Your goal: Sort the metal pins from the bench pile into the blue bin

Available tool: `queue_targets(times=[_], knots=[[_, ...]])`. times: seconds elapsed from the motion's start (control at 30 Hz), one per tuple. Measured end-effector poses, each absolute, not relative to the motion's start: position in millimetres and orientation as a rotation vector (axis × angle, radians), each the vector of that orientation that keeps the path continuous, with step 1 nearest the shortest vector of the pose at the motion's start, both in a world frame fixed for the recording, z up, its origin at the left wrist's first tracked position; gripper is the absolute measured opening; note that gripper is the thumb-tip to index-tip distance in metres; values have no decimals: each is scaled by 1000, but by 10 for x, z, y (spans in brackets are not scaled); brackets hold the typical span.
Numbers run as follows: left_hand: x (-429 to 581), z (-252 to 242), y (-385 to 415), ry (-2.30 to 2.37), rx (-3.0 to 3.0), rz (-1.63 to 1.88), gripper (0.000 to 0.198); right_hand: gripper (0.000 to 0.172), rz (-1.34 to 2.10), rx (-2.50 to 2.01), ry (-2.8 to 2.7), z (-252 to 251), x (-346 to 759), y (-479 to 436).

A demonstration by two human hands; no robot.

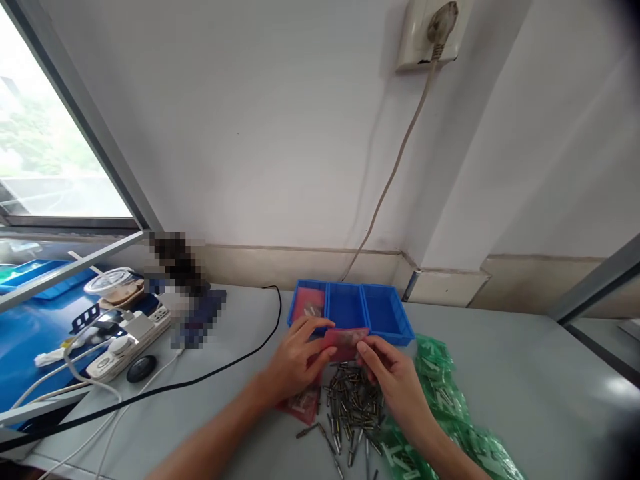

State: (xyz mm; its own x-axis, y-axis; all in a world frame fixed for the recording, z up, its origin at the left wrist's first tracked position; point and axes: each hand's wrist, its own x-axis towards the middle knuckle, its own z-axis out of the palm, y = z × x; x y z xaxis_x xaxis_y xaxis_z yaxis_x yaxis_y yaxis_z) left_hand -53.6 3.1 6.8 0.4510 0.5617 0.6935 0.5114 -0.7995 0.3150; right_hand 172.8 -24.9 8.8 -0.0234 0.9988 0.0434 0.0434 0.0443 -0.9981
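Pink bag (346,343) hangs between the person's two hands, just above the desk (525,373), small metal pieces showing dimly through its film; the left hand (299,353) pinches one end between thumb and fingers, the index finger stretched along the top edge, while the right hand (393,370) closes thumb and fingertips on the other end. The step in hand looks to be handling the bag's mouth or edge, though whether it is sealed I cannot tell; the next move, I judge, calls for a light, level pinch at both ends, so that the loose contents stay inside. Below the hands lies a heap of metal parts (350,400); a second pink bag (304,407) lies beside it, partly under the left hand; green bags (440,393) spread to the right. Just beyond stands a blue tray (346,307) of three compartments, another pink bag (309,303) in the leftmost; farther left run a black cable (190,382) and a white power strip (104,363); behind rises a pale wall (275,133) with a plugged socket (410,40), a window (50,140) to the left.
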Motion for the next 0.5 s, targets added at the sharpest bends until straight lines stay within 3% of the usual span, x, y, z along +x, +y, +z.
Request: queue_targets(times=[0.2, 0.5], knots=[[-508, 59, -21, 975, 2617, 1224, 30, 47, 1123, -1220, -1222, 24, 1752, -228], [-543, 152, -36, 826, 2724, 1244, 44, 55, 1330, -1141, -924, -10, 1657, -284]])
